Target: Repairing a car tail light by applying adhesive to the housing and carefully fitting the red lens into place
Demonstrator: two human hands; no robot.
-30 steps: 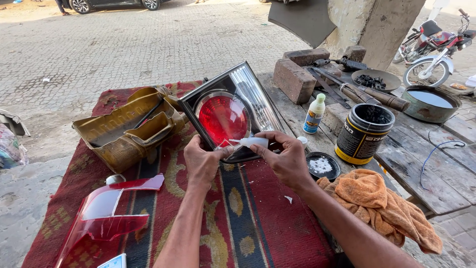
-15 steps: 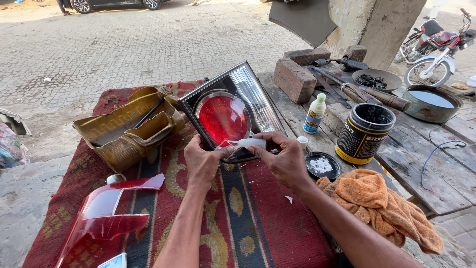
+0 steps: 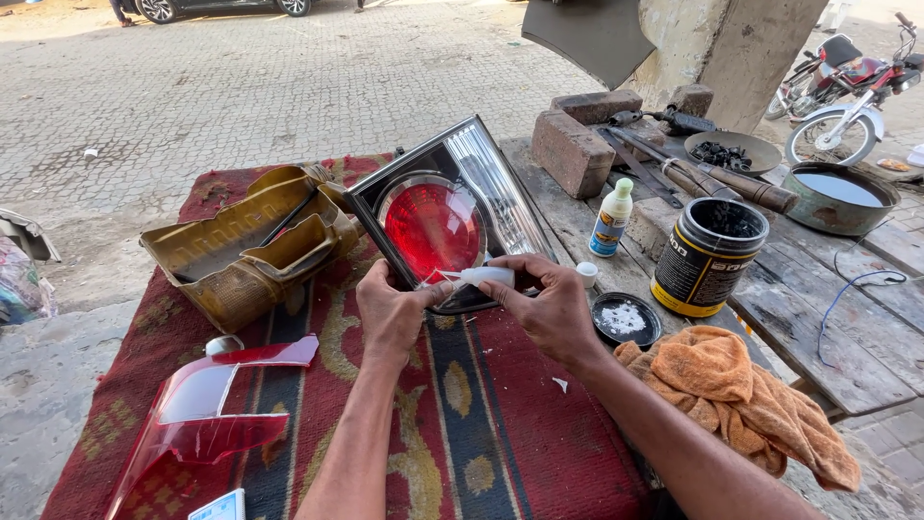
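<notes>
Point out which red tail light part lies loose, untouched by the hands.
The broken red lens at the rug's near left corner; the framed tail light is held by both hands.

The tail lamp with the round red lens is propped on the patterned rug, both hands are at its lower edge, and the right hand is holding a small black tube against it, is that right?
Not quite. The head view shows the tube in the right hand is white, not black. The rest holds: the tail lamp sits propped on the rug, with the left hand at its lower edge too.

Sunlit cobbled pavement (image 3: 289,87), wooden bench (image 3: 828,318).
</notes>
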